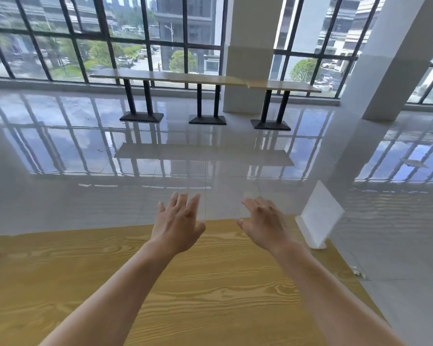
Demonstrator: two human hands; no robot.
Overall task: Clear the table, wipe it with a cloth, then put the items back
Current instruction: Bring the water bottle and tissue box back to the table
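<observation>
A wooden table (60, 270) with yellow grain fills the lower part of the view. Near its far right corner stands a white upright sign holder (319, 218), tilted back. My left hand (178, 221) hovers over the far edge of the table, fingers spread and straight, holding nothing. My right hand (265, 221) hovers beside it, also spread and empty, a short way left of the sign holder. No cloth is in view.
Beyond the table's far edge lies a glossy tiled floor (160, 158). A long bench-like counter (205, 79) on black legs runs along the window wall. A white pillar (390, 58) rises at the right. A scrap of litter (358, 272) lies beside the table's right edge.
</observation>
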